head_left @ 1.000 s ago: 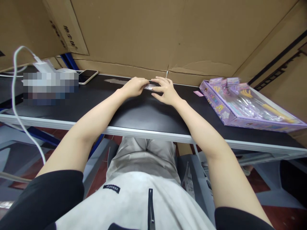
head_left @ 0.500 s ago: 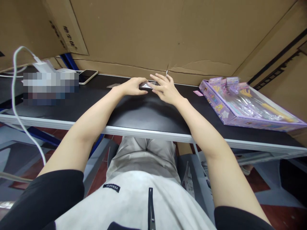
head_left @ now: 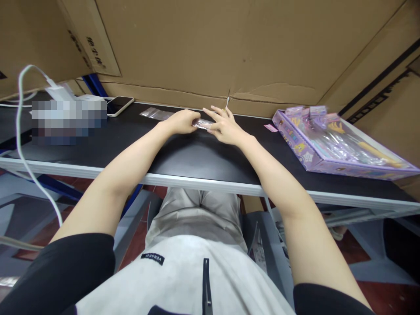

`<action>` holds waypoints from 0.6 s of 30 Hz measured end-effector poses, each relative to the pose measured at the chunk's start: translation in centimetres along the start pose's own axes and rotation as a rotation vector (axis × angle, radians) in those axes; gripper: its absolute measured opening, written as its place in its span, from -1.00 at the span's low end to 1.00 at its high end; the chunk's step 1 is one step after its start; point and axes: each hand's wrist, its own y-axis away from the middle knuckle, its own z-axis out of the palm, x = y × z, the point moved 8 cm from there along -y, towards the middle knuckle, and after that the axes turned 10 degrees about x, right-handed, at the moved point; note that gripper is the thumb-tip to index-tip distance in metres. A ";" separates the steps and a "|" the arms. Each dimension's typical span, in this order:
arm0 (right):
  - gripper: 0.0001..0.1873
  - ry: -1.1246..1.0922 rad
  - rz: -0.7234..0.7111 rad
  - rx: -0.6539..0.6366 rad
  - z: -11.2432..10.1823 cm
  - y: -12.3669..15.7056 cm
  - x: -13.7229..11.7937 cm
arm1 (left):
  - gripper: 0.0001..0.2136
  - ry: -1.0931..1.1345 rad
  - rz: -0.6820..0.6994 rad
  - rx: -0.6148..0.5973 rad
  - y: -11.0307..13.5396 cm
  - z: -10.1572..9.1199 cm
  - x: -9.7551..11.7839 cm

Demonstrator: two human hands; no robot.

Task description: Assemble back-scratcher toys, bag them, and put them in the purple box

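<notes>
Gripping a clear plastic wrapper [head_left: 201, 124] near the middle of the back edge of the worktop [head_left: 206, 153], the left hand [head_left: 183, 122] sits just apart from the right hand [head_left: 225, 127], whose splayed fingers touch the wrapper's right end, though whether they pinch it I cannot tell. More clear plastic [head_left: 153, 113] shows left of the left hand, perhaps the same piece. Farther out, a pink tag [head_left: 271, 128] lies beside a purple box [head_left: 348, 169] at the worktop's right end, and a phone [head_left: 120, 105] rests by the back edge, toward the left.
</notes>
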 end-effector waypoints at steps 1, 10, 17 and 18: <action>-0.62 0.004 0.005 0.001 0.0 0.0 0.0 | -0.86 0.019 0.001 -0.002 0.0 0.0 0.0; -0.40 0.033 0.023 -0.017 0.2 -0.1 -0.3 | -0.81 0.179 0.050 0.054 -0.1 -0.5 0.9; -0.47 0.022 0.016 -0.038 0.7 -0.1 -0.4 | -0.88 0.083 0.027 0.052 -0.3 -0.3 0.8; -0.48 0.019 0.016 -0.036 0.8 -0.1 -0.4 | -0.88 0.082 0.024 0.049 -0.3 -0.3 0.8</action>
